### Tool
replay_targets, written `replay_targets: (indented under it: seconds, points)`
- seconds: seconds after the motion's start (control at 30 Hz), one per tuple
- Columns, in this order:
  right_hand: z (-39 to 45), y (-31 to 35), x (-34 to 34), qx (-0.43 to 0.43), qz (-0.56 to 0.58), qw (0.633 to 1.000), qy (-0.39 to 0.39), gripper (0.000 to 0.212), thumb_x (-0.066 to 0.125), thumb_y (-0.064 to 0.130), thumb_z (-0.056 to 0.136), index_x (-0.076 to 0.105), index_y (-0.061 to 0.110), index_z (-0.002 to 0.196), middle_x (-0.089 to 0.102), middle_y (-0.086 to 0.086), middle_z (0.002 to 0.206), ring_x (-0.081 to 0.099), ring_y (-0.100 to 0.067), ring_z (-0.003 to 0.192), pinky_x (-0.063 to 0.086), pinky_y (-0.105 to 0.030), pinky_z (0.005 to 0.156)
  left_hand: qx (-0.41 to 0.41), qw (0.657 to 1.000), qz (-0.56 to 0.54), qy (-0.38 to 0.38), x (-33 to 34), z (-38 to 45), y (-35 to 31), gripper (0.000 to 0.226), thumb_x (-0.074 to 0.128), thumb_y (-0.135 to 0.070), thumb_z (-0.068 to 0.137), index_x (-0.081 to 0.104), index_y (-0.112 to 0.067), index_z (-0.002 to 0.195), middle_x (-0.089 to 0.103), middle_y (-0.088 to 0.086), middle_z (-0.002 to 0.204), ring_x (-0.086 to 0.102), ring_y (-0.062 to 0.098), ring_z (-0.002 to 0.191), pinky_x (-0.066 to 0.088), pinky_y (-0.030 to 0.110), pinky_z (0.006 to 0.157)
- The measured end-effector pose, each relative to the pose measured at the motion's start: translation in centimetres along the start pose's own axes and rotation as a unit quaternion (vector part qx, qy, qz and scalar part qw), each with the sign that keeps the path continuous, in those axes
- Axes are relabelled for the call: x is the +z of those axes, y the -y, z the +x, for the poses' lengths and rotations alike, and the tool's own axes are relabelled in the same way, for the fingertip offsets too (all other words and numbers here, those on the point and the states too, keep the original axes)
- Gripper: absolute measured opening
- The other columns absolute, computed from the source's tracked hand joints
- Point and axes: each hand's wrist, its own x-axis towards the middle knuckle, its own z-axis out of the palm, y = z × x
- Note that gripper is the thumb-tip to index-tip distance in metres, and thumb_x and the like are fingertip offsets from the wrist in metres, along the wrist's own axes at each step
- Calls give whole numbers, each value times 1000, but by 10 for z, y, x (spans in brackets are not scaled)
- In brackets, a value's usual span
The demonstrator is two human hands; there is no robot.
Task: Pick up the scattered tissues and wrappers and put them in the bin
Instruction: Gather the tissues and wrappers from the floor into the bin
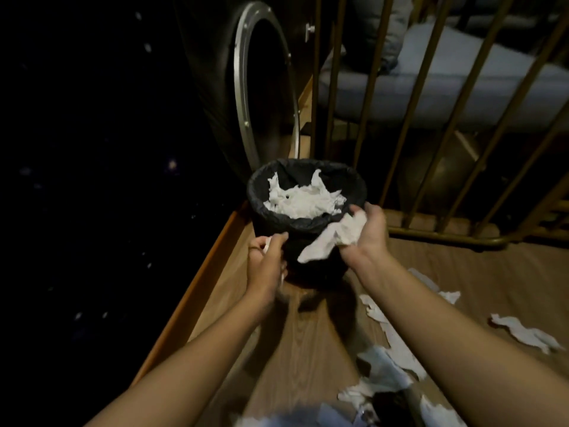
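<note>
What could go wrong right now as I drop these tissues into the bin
The tissue in your right hand hangs down outside the bin rim, so it may slide down the outside and land on the floor. The bin already looks heaped with white tissues, so new pieces might spill over. Your left hand holds only a small scrap, which could easily slip out unnoticed.

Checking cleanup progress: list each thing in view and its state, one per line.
bin: upright, black liner, tissues inside
right hand: holding a white tissue at the rim
left hand: closed on a small white scrap
floor tissues: scattered, not picked up
</note>
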Motion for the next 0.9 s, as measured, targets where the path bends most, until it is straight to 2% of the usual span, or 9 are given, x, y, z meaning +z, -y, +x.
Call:
replay_targets:
  seconds: [0.07, 0.13, 0.23, 0.4, 0.43, 0.53, 0.67, 0.77, 0.9]
  points:
    - [-1, 17, 30, -40, 19, 999, 13, 14, 43, 10, 82, 57, 9, 83, 64, -17, 89, 62, -34, 84, 50, -44, 90, -10, 999, -1, 40, 17, 14, -26, 45, 58, -8, 53, 30, -15, 87, 39, 6, 67, 42, 16, 49, 30, 25, 48]
    - [6, 30, 50, -71, -49, 996, 18, 41, 43, -2, 59, 58, 13, 94, 59, -18, 96, 59, -36, 90, 47, -52, 95, 19, 998, 47, 39, 33, 36, -42, 51, 52, -4, 51, 32, -10, 98, 49, 10, 87, 56, 25, 73, 47, 30, 55]
    - [17, 39, 73, -122, -244, 962, 11, 55, 35, -6, 81, 55, 24, 122, 58, -14, 105, 58, -32, 93, 50, -44, 91, 14, 996, 83, 9, 53, 72, -61, 74, 58, -4, 64, 24, -3, 130, 58, 18, 111, 65, 31, 98, 58, 44, 82]
    - [36, 45, 74, -229, -443, 867, 13, 56, 52, -4, 87, 41, 22, 135, 50, -4, 118, 52, -20, 107, 51, -34, 89, 93, 980, 171, -38, 71, 79, -70, 24, 55, -1, 89, 49, -12, 109, 58, 3, 99, 58, 18, 86, 43, 10, 53]
    - [39, 44, 69, -243, -471, 848, 16, 57, 57, 0, 86, 41, 24, 135, 51, -3, 118, 53, -22, 108, 51, -36, 91, 121, 973, 192, -43, 70, 80, -64, 22, 56, 0, 89, 49, -15, 103, 57, 2, 99, 58, 19, 92, 43, 9, 58]
    - [46, 41, 51, -267, -608, 746, 45, 58, 62, 11, 86, 39, 24, 138, 53, -7, 126, 52, -29, 119, 46, -41, 100, 177, 958, 223, -21, 64, 80, -49, 21, 62, -4, 87, 58, -18, 102, 62, 3, 112, 61, 22, 103, 50, 25, 77]
    - [52, 35, 30, -187, -802, 562, 80, 63, 54, 22, 94, 27, 30, 149, 16, -4, 161, 1, -34, 148, 5, -56, 118, 293, 918, 265, -22, 37, 75, -40, 21, 61, -8, 88, 67, -21, 103, 62, 0, 124, 55, 17, 120, 46, 32, 100]
    - [43, 22, 18, -273, -785, 547, 100, 50, 47, 14, 94, 43, 28, 142, 15, -2, 161, -5, -27, 149, -7, -54, 118, 349, 889, 289, -60, 3, 64, -25, 18, 60, -9, 89, 67, -16, 103, 56, 6, 133, 46, 19, 132, 40, 41, 111]
    - [23, -8, -11, -431, -693, 548, 181, 47, 53, -1, 76, 62, 16, 119, 35, -10, 153, 14, -25, 148, 8, -47, 121, 354, 859, 363, -72, -58, 42, 28, 19, 61, -10, 83, 64, -14, 102, 51, 9, 128, 48, 24, 124, 44, 43, 103]
